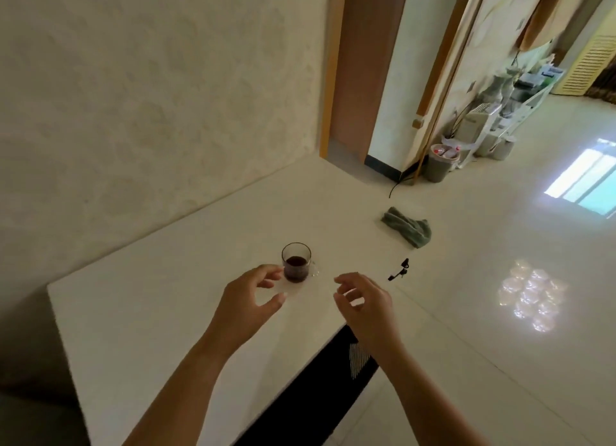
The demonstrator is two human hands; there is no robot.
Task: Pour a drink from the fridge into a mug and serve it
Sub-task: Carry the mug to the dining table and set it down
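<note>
Apparently served, the mug (296,267) of dark drink stands on our counter (160,299); left hand (248,300) and right hand (365,300) hover loosely spread, holding nothing.

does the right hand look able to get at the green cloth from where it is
Probably yes. The right hand hovers empty over the table edge, and the green cloth lies farther along that edge with only bare tabletop between; the small black object sits just aside.

No legible text, label, brand, number or sign appears anywhere in the head view. The clear glass mug (296,262) holding a dark drink carries no marking, and the items on the distant white shelf rack (520,102) are too blurred to read.
</note>
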